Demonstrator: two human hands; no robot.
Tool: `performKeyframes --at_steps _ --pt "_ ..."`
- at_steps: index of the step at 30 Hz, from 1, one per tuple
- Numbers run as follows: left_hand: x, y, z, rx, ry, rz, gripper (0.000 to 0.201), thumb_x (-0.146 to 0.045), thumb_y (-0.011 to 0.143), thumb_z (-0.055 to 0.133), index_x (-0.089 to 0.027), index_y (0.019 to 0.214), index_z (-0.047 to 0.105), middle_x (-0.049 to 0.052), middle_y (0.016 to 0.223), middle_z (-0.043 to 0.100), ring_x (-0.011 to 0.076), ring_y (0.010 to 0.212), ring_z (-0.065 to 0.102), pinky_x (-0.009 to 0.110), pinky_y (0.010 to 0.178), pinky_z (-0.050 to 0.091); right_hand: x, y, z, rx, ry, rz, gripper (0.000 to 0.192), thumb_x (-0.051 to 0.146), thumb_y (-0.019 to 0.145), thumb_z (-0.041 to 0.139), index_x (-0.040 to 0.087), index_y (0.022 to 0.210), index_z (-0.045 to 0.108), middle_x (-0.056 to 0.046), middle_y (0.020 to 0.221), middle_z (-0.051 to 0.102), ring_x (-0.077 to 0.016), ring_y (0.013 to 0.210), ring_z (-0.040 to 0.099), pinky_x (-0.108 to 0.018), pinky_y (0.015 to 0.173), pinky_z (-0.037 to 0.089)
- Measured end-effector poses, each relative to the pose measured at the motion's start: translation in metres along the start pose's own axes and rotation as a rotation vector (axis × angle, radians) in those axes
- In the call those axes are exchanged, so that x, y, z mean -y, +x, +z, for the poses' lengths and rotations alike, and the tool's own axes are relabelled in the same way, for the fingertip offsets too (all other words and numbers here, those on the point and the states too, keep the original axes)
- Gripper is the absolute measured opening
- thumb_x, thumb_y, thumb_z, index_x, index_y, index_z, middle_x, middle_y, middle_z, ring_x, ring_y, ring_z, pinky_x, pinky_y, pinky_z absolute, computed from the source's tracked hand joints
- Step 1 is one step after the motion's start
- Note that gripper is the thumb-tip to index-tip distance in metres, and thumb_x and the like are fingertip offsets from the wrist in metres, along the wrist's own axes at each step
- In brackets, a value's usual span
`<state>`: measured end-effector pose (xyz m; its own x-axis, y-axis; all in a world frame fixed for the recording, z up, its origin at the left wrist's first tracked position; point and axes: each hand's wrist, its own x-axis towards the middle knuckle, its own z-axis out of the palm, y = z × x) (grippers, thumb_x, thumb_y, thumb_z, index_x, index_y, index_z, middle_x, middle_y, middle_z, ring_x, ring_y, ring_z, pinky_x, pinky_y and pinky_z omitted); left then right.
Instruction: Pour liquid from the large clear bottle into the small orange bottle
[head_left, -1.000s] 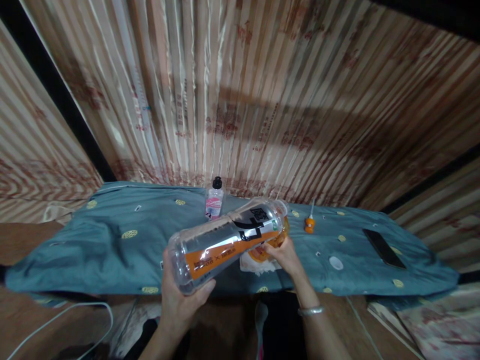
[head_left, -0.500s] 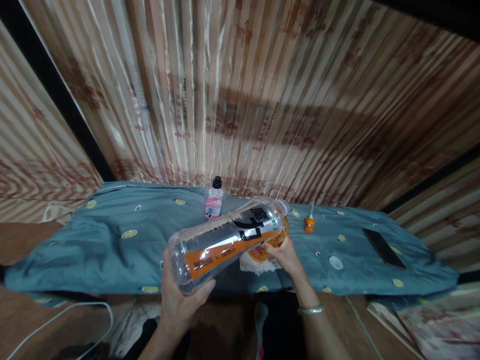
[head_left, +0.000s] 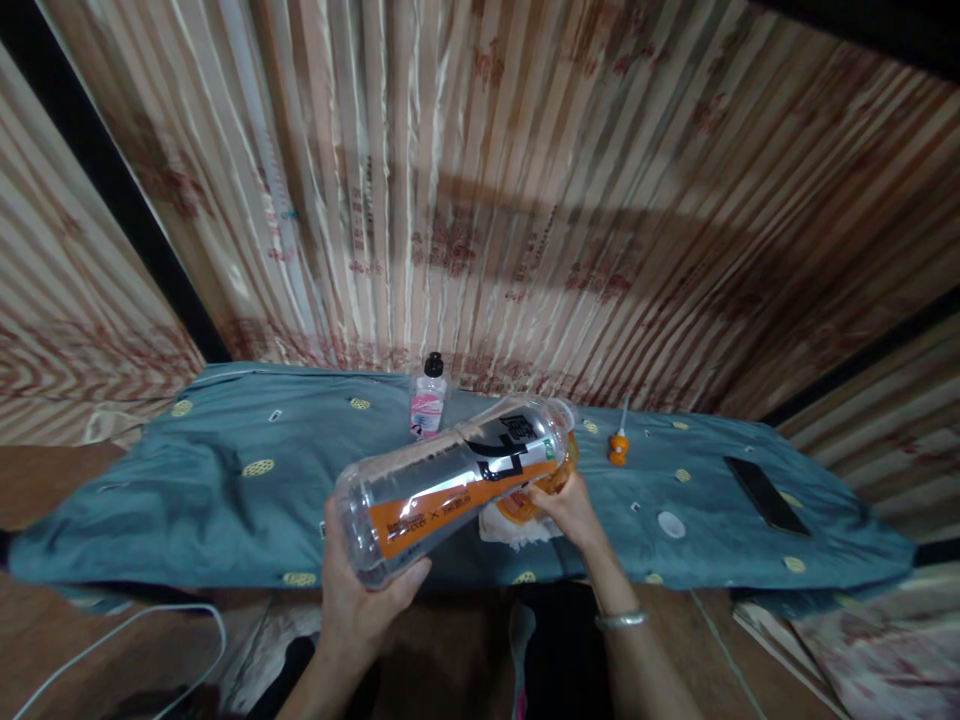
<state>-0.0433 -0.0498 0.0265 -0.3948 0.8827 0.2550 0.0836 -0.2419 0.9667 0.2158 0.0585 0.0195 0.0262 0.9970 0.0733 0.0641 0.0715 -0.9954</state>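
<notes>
My left hand (head_left: 367,590) is wrapped round the base of a large clear plastic bottle (head_left: 450,490) with an orange and silver label. The bottle is tilted, its neck to the right and higher than its base. My right hand (head_left: 566,510) is closed round an amber bottle (head_left: 561,475), partly hidden behind the clear bottle's neck end. Whether liquid passes between the two mouths cannot be seen. Under the amber bottle lies a white cloth or tissue (head_left: 517,530). An orange pump top (head_left: 619,448) with a pale tube sits to the right on the blue-green cloth.
The patterned cloth (head_left: 225,510) covers a narrow table. A small bottle with a black cap and pink label (head_left: 427,405) stands behind the clear bottle. To the right lie a white round lid (head_left: 672,525) and a dark phone (head_left: 766,495). Striped curtains (head_left: 450,180) hang behind.
</notes>
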Motion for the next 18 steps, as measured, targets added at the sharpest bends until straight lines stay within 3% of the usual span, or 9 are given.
performKeyframes --at_steps 4,10,15,18 --pt "-0.003 0.001 0.0 0.02 0.001 0.011 0.086 -0.045 0.061 0.086 -0.019 0.134 0.048 0.013 0.116 0.072 0.032 0.101 0.073 0.045 0.088 0.061 0.0 0.0 0.0 0.013 -0.002 -0.012 0.048 0.042 0.052 0.09 0.023 0.087 0.065 -0.007 0.094 0.082 -0.0324 0.092 0.078 -0.046 0.086 0.063" --pt "-0.012 -0.002 0.008 -0.092 0.026 -0.011 0.088 -0.055 0.059 0.084 -0.019 0.132 0.051 0.011 0.112 0.071 0.0308 0.097 0.072 0.044 0.087 0.06 -0.002 0.001 -0.001 -0.01 0.0 -0.02 0.047 0.04 0.051 0.09 0.024 0.088 0.065 -0.007 0.096 0.082 -0.0324 0.091 0.078 -0.046 0.086 0.063" --pt "-0.014 -0.004 0.011 -0.068 0.022 -0.009 0.09 -0.056 0.057 0.084 -0.02 0.132 0.051 0.01 0.112 0.071 0.0311 0.098 0.072 0.044 0.086 0.06 -0.005 0.001 -0.002 -0.011 -0.022 -0.057 0.047 0.041 0.054 0.088 0.023 0.091 0.065 -0.008 0.098 0.082 -0.031 0.09 0.078 -0.044 0.084 0.063" --pt "-0.015 -0.006 0.013 -0.125 0.032 -0.011 0.094 -0.059 0.058 0.083 -0.019 0.136 0.05 0.011 0.116 0.07 0.0316 0.101 0.071 0.045 0.091 0.058 -0.006 0.001 -0.002 -0.009 -0.02 -0.052 0.047 0.042 0.054 0.089 0.022 0.09 0.065 -0.008 0.096 0.082 -0.0306 0.089 0.078 -0.044 0.083 0.063"
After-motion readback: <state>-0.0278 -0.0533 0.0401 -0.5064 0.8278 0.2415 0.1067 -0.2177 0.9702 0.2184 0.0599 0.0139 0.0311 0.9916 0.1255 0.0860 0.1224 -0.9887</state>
